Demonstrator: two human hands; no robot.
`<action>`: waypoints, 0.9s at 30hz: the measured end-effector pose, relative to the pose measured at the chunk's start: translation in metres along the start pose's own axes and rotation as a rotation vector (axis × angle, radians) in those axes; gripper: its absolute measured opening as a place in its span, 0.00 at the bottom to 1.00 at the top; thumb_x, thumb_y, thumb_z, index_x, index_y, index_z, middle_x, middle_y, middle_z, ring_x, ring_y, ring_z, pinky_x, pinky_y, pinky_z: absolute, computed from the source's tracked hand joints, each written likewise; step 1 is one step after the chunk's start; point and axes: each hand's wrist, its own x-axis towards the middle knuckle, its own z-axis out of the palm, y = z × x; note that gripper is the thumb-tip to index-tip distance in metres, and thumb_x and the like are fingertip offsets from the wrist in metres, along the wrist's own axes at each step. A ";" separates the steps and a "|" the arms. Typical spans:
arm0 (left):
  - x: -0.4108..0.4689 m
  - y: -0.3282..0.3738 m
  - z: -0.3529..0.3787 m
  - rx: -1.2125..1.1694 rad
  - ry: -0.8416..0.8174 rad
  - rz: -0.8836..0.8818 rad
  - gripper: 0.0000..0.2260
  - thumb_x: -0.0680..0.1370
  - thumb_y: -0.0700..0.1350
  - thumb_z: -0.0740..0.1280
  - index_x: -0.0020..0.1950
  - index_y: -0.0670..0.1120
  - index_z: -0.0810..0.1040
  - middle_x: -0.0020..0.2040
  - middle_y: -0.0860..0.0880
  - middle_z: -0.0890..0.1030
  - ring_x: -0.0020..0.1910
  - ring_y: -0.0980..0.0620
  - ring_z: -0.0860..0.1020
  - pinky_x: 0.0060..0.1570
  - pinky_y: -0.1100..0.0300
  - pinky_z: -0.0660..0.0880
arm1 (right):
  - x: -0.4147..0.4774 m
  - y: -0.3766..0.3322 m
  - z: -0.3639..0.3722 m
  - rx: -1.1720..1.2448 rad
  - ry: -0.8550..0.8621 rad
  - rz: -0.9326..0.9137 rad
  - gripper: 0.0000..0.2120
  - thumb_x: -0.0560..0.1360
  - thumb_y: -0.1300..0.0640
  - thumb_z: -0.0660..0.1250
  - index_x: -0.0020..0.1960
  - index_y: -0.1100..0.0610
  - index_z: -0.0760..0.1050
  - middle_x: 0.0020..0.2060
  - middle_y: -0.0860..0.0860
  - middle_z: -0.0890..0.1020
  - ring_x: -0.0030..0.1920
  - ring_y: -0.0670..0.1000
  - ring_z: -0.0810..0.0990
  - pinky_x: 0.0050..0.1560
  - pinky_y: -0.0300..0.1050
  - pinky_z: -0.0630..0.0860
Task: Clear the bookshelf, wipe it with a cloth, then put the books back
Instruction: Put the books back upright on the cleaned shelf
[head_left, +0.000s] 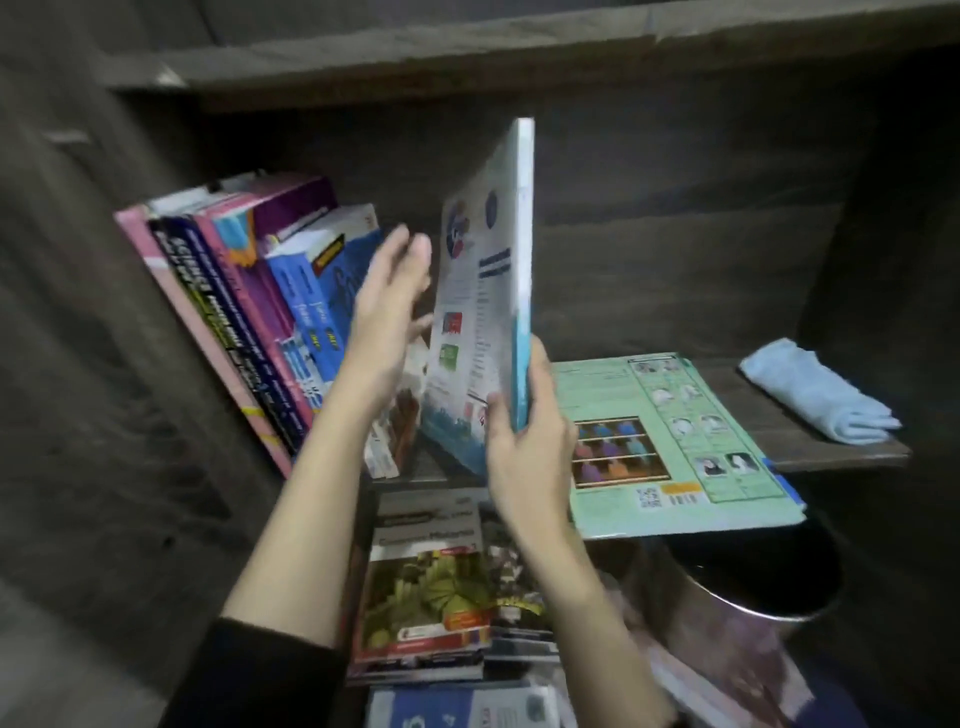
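Stacked books (426, 587) below. Right grip (524, 447) clasps white-blue book (483, 291) upright; left grip (389, 306) flat, released. I'd press it flush against shelved row (244, 291).

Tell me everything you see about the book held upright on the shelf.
The book is a thin, glossy paperback: white cover with blue logos and small print, light blue spine. It stands nearly upright, cover facing left, between the leaning books and the flat green book. The right hand grips its lower spine; the left hand is open beside its cover.
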 end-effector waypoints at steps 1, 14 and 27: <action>0.000 0.014 -0.005 -0.041 -0.007 0.040 0.27 0.78 0.56 0.60 0.75 0.54 0.57 0.73 0.51 0.65 0.69 0.52 0.67 0.62 0.54 0.69 | -0.006 0.000 0.012 -0.035 0.016 -0.102 0.30 0.74 0.65 0.65 0.74 0.51 0.64 0.52 0.59 0.83 0.45 0.61 0.82 0.43 0.52 0.80; -0.014 0.014 -0.061 0.640 0.059 0.482 0.22 0.74 0.31 0.63 0.65 0.45 0.67 0.62 0.58 0.70 0.39 0.77 0.71 0.43 0.81 0.67 | -0.054 0.031 0.089 -0.161 -0.193 -0.267 0.33 0.71 0.65 0.60 0.71 0.45 0.56 0.60 0.56 0.80 0.39 0.59 0.84 0.32 0.49 0.80; 0.004 0.009 -0.099 1.265 0.111 0.530 0.19 0.72 0.53 0.69 0.60 0.51 0.71 0.74 0.53 0.64 0.76 0.53 0.52 0.71 0.43 0.36 | -0.027 0.060 0.094 0.019 -0.728 0.121 0.42 0.69 0.57 0.73 0.71 0.34 0.52 0.74 0.47 0.61 0.71 0.52 0.65 0.67 0.49 0.68</action>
